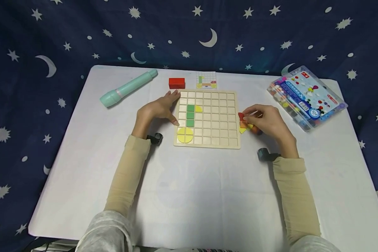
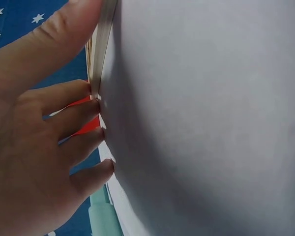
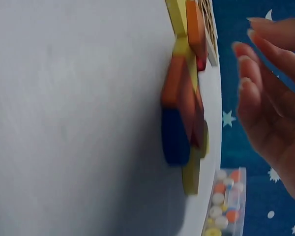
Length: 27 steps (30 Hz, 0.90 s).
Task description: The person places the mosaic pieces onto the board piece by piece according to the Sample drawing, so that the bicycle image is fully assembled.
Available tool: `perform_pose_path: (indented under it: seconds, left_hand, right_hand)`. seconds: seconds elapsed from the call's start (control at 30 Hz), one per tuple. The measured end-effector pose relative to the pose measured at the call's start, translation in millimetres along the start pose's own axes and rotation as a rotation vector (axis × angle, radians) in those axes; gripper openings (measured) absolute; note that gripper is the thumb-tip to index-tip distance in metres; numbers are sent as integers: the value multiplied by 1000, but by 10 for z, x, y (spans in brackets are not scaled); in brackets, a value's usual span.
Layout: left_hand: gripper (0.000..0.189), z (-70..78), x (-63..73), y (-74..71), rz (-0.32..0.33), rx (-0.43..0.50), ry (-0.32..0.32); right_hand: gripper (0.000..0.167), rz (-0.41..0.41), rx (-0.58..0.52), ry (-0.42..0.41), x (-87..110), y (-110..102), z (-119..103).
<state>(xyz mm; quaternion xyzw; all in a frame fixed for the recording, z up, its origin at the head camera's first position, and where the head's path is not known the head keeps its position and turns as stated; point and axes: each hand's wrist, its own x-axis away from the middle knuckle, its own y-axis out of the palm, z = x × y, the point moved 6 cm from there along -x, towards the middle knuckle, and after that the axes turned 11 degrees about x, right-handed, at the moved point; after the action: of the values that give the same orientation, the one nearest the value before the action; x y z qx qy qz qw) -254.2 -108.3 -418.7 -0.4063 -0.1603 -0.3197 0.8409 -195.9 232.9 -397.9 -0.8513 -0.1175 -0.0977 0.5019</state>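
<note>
A wooden grid board (image 1: 218, 144) lies on the table with green square pieces (image 1: 190, 116), a yellow quarter-round piece (image 1: 198, 109) and a yellow circle of quarter pieces (image 1: 184, 135) on it. My left hand (image 1: 160, 106) spreads along the board's left edge, thumb low and fingers near the top corner; in the left wrist view the left hand (image 2: 44, 128) shows fingertips touching down beside it. Over a small pile of coloured pieces at the board's right hovers my right hand (image 1: 264, 120). In the right wrist view the right hand (image 3: 270, 93) hangs apart from an orange piece (image 3: 179, 81) and a blue piece (image 3: 175, 137), fingers loosely bent.
Behind the board are a red block (image 1: 176, 83) and a printed pattern card (image 1: 206, 80). A mint-green tube (image 1: 129, 88) lies at the back left. At the back right sits a clear plastic case (image 1: 307, 98) of coloured beads. A starry dark-blue cloth (image 1: 176, 31) hangs behind the table.
</note>
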Motion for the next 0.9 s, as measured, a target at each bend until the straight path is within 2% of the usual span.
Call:
perform_pose_path:
  seconds: [0.13,0.23,0.5,0.9]
  left_hand:
    - [124,-12,-8,0,0,-7,0]
    - [124,-11,-12,3,4,1,-1]
    - [124,-21,6,35,-5,17,-10]
    - [123,0,6,1,3,6,-3]
  right_hand:
    - [26,-94,29,0,-13,33,63]
    - [27,-128,39,-16,-18,56,98]
    - [39,-169,33,-11,-33,135,182]
    - [37,-162,82,-10,-78,145,149]
